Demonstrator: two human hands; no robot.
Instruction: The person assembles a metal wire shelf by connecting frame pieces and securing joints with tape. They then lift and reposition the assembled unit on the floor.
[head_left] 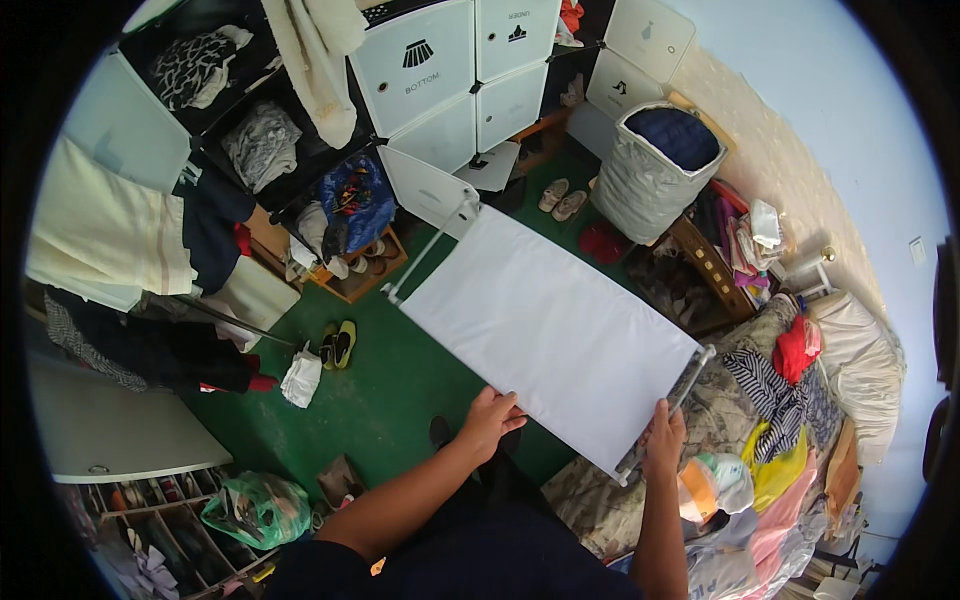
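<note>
A white rectangular fabric shelf (550,320) stretches out in front of me, with a metal tube (433,247) along its far left end and a second metal tube (690,378) at its right end. Pale connectors sit at the tubes' ends. My left hand (488,422) is closed on the shelf's near long edge, thumb and fingers pinching the cloth. Close to the near right corner, my right hand (663,438) grips the shelf's right end by the tube. The fabric looks fairly flat and taut. Its underside is hidden.
White cube cabinets (415,70) with some doors open stand ahead. A tall grey laundry bag (650,175) is at the far right. Clothes cover the bed (600,500) on the right. Shoes (339,345) and a green bag (258,508) lie left on the green floor (390,390).
</note>
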